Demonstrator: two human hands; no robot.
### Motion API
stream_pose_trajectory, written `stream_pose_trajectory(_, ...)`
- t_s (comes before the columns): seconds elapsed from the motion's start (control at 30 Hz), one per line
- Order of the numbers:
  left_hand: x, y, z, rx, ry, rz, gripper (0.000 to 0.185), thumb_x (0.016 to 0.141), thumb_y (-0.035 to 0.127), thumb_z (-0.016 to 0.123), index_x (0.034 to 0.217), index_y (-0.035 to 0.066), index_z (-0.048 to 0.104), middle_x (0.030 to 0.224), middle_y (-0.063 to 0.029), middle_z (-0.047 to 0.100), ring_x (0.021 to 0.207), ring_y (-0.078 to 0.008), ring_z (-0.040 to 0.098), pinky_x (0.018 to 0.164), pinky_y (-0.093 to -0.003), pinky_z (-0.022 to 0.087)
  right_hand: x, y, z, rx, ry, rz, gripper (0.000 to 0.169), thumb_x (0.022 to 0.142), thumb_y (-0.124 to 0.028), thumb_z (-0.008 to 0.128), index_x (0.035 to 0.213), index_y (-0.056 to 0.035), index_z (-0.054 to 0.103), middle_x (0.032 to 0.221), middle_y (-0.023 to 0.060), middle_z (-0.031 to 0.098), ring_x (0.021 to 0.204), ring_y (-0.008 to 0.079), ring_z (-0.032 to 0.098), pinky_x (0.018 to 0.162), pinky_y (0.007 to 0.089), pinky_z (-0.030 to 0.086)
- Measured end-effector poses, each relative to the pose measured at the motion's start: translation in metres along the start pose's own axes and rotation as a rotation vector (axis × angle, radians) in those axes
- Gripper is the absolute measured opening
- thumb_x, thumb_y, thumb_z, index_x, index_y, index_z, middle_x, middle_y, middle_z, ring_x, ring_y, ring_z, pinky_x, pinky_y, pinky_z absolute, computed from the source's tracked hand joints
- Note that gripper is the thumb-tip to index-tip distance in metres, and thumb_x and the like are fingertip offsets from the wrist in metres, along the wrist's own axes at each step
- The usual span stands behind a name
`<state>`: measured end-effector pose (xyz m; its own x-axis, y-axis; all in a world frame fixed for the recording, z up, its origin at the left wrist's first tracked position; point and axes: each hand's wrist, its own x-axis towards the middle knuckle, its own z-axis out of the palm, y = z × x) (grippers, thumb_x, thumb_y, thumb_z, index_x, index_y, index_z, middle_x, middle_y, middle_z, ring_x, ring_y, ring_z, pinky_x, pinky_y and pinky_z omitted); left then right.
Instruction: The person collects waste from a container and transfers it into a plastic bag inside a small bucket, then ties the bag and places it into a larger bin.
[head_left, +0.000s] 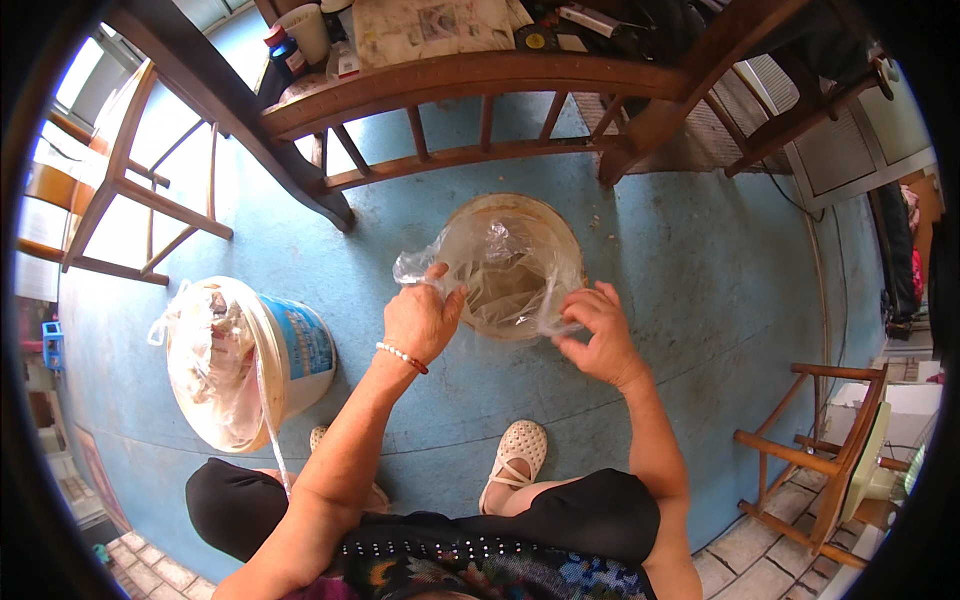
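A clear plastic bag (517, 262) hangs inside the round mouth of a bucket (576, 240) that stands on the blue floor. My left hand (420, 319), with a beaded bracelet on its wrist, grips the bag's edge at the bucket's left side. A bunched part of the film sticks out beyond its fingers. At the lower right of the rim, my right hand (600, 334) pinches another stretch of the bag's edge between thumb and fingers. The translucent film blurs the bucket's inside.
Left of me stands a white plastic bucket (300, 390) with a blue label, filled with bagged refuse (217, 352). A wooden table (465, 79) with things on top spans the far side. Wooden chairs stand at left (120, 180) and lower right (795, 457). My shoe (517, 450) is near the bucket.
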<state>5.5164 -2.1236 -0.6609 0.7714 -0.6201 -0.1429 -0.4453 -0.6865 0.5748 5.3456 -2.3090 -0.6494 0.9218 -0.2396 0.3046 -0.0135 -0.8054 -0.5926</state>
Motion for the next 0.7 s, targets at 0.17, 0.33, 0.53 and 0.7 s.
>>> stream_pose_trajectory(0.17, 0.009, -0.008, -0.004, -0.062, 0.033, 0.017, 0.035, 0.08, 0.028, 0.052, 0.108, 0.007, 0.051, 0.069, -0.0217, 0.06, 0.068, -0.0387, 0.058, 0.061, -0.0462, 0.046, -0.01, 0.007, 0.007, 0.608, 0.277, 0.576, 0.015, 0.075, -0.01, 0.062, 0.085, -0.0004, 0.056, 0.08, 0.0001, 0.057, 0.07, 0.0073, 0.051, 0.063, 0.0229, 0.041)
stream_pose_trajectory(0.33, 0.005, -0.01, 0.004, -0.147, 0.016, 0.018, 0.034, 0.078, 0.024, 0.053, 0.108, 0.009, 0.05, 0.069, -0.0209, 0.059, 0.07, -0.0385, 0.058, 0.063, -0.0461, 0.046, 0.002, -0.026, -0.009, 0.113, 0.41, 0.465, 0.031, 0.074, -0.004, 0.06, 0.103, 0.0021, 0.05, 0.095, 0.0115, 0.054, 0.085, 0.0193, 0.054, 0.076, 0.0302, 0.043)
stream_pose_trajectory(0.53, 0.002, -0.012, 0.005, -0.14, 0.003, 0.012, 0.034, 0.077, 0.02, 0.052, 0.109, 0.009, 0.05, 0.073, -0.0209, 0.06, 0.071, -0.0381, 0.059, 0.064, -0.045, 0.047, 0.049, -0.113, 0.001, -0.178, -0.117, -0.322, 0.039, 0.066, 0.005, 0.054, 0.104, 0.0064, 0.044, 0.105, 0.0199, 0.048, 0.093, 0.0336, 0.051, 0.082, 0.0388, 0.042)
stream_pose_trajectory(0.7, 0.002, -0.006, -0.001, -0.185, -0.013, 0.005, 0.036, 0.075, 0.014, 0.051, 0.11, 0.008, 0.05, 0.072, -0.0222, 0.059, 0.071, -0.0394, 0.057, 0.065, -0.0453, 0.046, 0.076, -0.066, 0.088, -0.206, -0.647, 0.138, 0.028, 0.067, 0.004, 0.052, 0.094, 0.0075, 0.046, 0.097, 0.0305, 0.046, 0.09, 0.0429, 0.049, 0.077, 0.0448, 0.043)
